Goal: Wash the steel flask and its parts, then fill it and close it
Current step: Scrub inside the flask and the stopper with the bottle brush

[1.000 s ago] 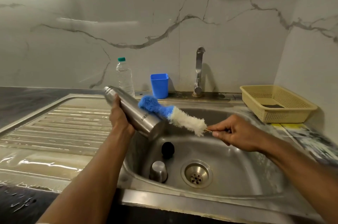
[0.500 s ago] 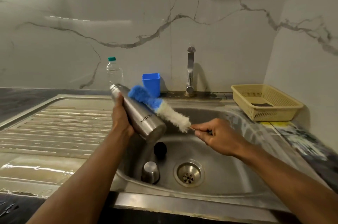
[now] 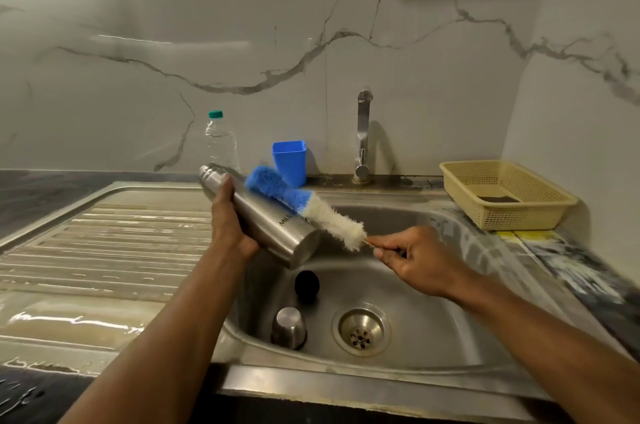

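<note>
Over the near-left part of the sink basin (image 3: 450, 285), I hold the steel flask (image 3: 266, 219) tilted, its base toward me and low, its neck pointing up and away to the left. My left hand (image 3: 230, 226) wraps round the upper body of it, fingers curled behind, thumb on the near side. My right hand (image 3: 412, 259) pinches the thin wire handle of the bottle brush (image 3: 304, 207), whose white and blue bristles lie along the flask's far side, touching the outside wall.

I judge the flask to be stiff and fairly light if it is empty, and slippery if the steel is wet or soapy, so a full wrap round the middle of the body is the safe hold, not the narrow neck. The brush head is soft and its wire bends easily; held by the wire alone it will flex under pressure.

Down in the basin, the steel cup-lid (image 3: 289, 328) stands mouth down just left of the drain (image 3: 360, 332), and the black stopper (image 3: 306, 281) lies beyond it. Both look still to be washed.

At the far wall stand the tap (image 3: 363, 136), a blue plastic cup (image 3: 289, 162) and a clear water bottle (image 3: 220, 143). A cream basket (image 3: 502, 212) sits on the bench at the right, and the ribbed drainboard (image 3: 104, 243) runs off to the left.
</note>
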